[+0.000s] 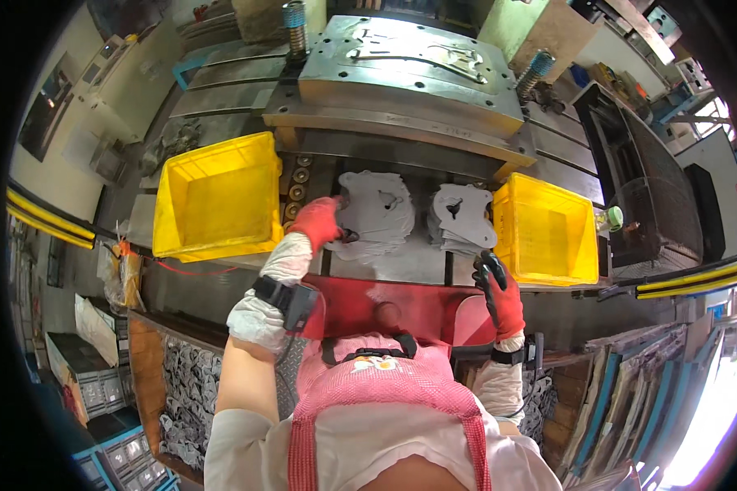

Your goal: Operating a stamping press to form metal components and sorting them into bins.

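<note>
Two piles of flat grey metal plates with cut-outs lie in front of me on the metal bench. My left hand (pixel 319 222), in a red glove with dark fingertips, grips the left edge of the larger pile of metal plates (pixel 378 213), its thumb at the near left corner. The smaller pile of metal plates (pixel 460 217) sits to the right, its sheets slightly fanned. My right hand (pixel 498 293), gloved in red and black, hovers just below that pile's near right corner. Its fingers are loosely bent and apart, with nothing visible in them.
Yellow bins stand on both sides, one at left (pixel 219 200) and one at right (pixel 546 233). A heavy steel die block (pixel 413 69) rises behind the piles. A red padded panel (pixel 385 307) lies between my body and the bench. Crates of metal parts (pixel 190 401) flank me.
</note>
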`<action>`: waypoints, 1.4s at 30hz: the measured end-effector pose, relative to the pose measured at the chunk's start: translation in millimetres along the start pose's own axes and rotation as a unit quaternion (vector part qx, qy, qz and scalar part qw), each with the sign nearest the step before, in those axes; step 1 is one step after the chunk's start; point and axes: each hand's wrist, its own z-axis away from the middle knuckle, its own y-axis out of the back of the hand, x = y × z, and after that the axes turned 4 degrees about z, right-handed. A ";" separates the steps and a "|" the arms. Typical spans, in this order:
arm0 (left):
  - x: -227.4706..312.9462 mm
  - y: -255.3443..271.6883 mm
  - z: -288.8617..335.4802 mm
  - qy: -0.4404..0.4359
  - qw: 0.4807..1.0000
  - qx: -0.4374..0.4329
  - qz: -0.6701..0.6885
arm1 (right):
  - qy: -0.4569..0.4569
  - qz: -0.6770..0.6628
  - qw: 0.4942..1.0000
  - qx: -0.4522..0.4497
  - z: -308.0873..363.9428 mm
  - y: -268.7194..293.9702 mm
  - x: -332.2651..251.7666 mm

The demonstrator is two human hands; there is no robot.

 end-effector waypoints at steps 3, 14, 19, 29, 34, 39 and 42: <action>2.7 8.1 -1.5 0.021 0.996 -0.021 0.084 | 0.015 -0.005 0.999 0.036 -20.6 21.1 17.5; 61.0 36.0 12.7 0.073 0.992 0.016 -0.105 | -0.006 0.435 0.901 0.000 -92.5 22.4 10.5; 47.7 22.8 11.1 0.107 0.975 -0.020 -0.195 | -0.070 0.327 0.943 -0.004 -100.8 33.1 3.9; 55.2 24.4 17.6 0.095 0.990 0.000 -0.108 | 0.122 0.380 0.912 0.091 -91.9 33.7 22.8; 62.6 28.7 30.7 0.088 0.983 0.036 -0.160 | 0.096 0.282 0.947 0.118 -67.0 20.2 3.5; 64.8 30.3 25.6 0.098 0.987 0.040 -0.123 | -0.088 0.120 0.983 0.104 -38.4 8.1 -18.8; 66.0 22.5 28.1 0.064 0.974 0.044 -0.213 | -0.020 0.130 0.981 0.141 -44.6 5.3 51.2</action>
